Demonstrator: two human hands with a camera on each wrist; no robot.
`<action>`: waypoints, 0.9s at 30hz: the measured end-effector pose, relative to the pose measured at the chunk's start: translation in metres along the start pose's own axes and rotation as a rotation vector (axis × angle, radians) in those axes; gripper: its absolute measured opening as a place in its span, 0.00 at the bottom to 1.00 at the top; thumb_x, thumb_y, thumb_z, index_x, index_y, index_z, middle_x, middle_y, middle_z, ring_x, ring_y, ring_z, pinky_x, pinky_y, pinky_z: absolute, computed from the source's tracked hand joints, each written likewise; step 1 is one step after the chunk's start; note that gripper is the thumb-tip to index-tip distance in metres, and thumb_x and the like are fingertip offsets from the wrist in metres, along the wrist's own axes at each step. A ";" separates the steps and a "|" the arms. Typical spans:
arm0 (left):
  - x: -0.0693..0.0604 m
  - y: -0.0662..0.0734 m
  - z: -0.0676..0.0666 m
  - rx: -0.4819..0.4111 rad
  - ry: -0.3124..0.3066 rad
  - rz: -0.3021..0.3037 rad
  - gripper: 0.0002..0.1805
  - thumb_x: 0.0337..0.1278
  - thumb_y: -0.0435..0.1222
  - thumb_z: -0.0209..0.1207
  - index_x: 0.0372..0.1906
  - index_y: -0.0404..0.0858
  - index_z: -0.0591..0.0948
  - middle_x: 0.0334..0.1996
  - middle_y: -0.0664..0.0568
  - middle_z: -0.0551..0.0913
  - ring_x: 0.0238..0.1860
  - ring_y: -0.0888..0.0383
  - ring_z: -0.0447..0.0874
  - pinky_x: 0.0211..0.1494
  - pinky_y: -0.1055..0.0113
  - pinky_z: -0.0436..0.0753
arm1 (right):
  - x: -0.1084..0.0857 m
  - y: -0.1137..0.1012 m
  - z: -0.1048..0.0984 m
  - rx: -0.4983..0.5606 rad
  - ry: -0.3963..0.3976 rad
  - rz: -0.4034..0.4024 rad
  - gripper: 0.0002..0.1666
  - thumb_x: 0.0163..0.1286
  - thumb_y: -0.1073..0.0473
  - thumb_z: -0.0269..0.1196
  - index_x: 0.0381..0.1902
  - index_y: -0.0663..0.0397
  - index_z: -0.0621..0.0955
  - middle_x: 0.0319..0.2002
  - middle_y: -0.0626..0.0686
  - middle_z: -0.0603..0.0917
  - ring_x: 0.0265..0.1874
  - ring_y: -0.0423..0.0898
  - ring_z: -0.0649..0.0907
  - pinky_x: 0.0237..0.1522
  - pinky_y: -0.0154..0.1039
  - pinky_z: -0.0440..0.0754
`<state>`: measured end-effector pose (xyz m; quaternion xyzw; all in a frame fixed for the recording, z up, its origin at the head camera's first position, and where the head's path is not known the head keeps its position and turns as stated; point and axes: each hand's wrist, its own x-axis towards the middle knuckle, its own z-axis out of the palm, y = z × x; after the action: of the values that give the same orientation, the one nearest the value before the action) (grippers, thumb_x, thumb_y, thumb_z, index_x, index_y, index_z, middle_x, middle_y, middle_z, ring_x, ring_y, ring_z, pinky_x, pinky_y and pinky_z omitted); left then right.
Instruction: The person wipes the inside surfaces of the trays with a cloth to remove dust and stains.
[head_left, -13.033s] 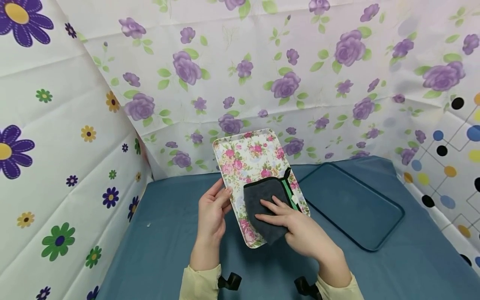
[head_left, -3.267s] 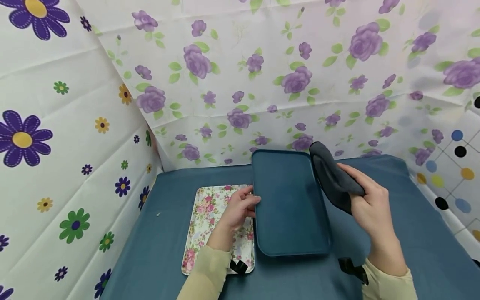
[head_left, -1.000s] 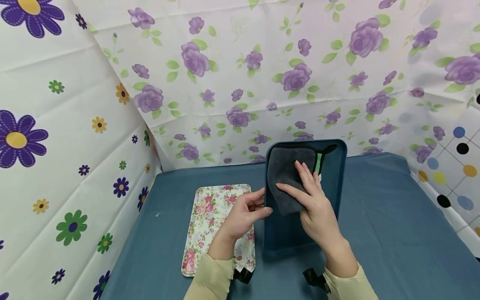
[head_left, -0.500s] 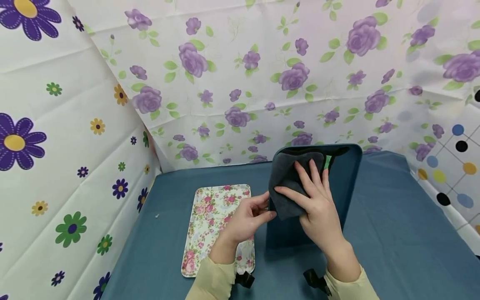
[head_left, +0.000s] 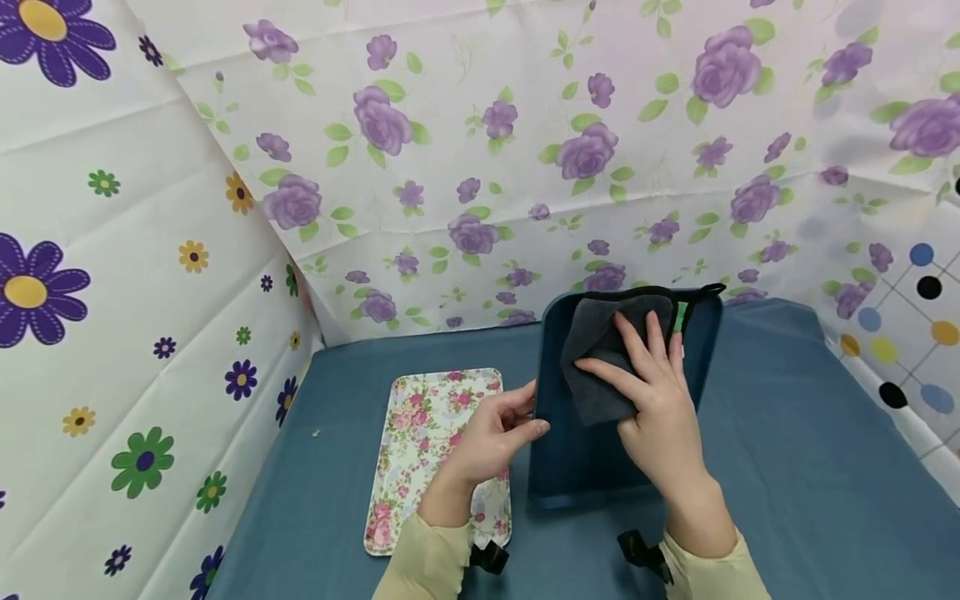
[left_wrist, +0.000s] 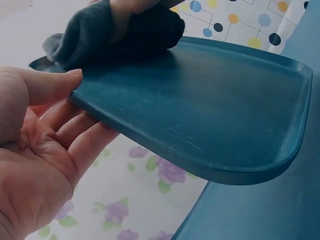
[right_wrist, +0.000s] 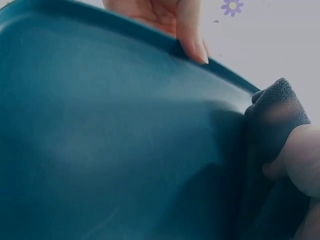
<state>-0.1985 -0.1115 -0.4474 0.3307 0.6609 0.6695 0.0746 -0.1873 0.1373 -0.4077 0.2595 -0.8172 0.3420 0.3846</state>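
Note:
A dark blue tray is held tilted up off the table, its far end raised. My left hand pinches its left rim, thumb on the upper side and fingers beneath, as the left wrist view shows. My right hand presses a dark grey cloth with spread fingers onto the upper part of the tray. The cloth has a black edge, a loop and a green strip. In the right wrist view the cloth lies at the tray's rim, bunched under the hand.
A white tray with pink flowers lies flat on the blue-covered table, partly under my left forearm. Flower-printed sheets stand behind and at the left; a dotted one is at the right. A tiny white speck lies on the table's left.
The floral tray has gone from my hands to the table, and the blue tray was picked up. Over the last half second, the cloth and my right hand have shifted right across the blue tray.

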 end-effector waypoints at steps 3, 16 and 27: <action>0.000 0.002 -0.003 0.026 0.032 -0.011 0.31 0.79 0.26 0.57 0.81 0.28 0.64 0.73 0.32 0.73 0.63 0.54 0.84 0.63 0.63 0.84 | 0.002 0.006 -0.004 0.003 0.022 0.027 0.34 0.64 0.85 0.65 0.57 0.47 0.92 0.80 0.57 0.68 0.83 0.64 0.56 0.79 0.72 0.45; -0.003 0.000 -0.005 0.001 0.049 -0.001 0.32 0.78 0.25 0.58 0.80 0.27 0.64 0.73 0.32 0.72 0.61 0.61 0.84 0.63 0.64 0.84 | -0.003 0.016 -0.013 0.002 0.044 0.191 0.38 0.69 0.83 0.63 0.72 0.52 0.82 0.82 0.57 0.65 0.83 0.59 0.58 0.81 0.66 0.51; -0.005 0.004 -0.002 0.015 0.060 -0.033 0.31 0.77 0.24 0.59 0.79 0.25 0.65 0.74 0.32 0.70 0.54 0.63 0.87 0.57 0.69 0.85 | -0.005 0.018 -0.012 0.005 0.073 0.249 0.35 0.75 0.73 0.66 0.78 0.57 0.74 0.84 0.60 0.59 0.83 0.61 0.57 0.81 0.63 0.53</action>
<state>-0.1946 -0.1166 -0.4448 0.3002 0.6731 0.6729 0.0632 -0.1918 0.1584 -0.4123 0.1443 -0.8278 0.3982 0.3680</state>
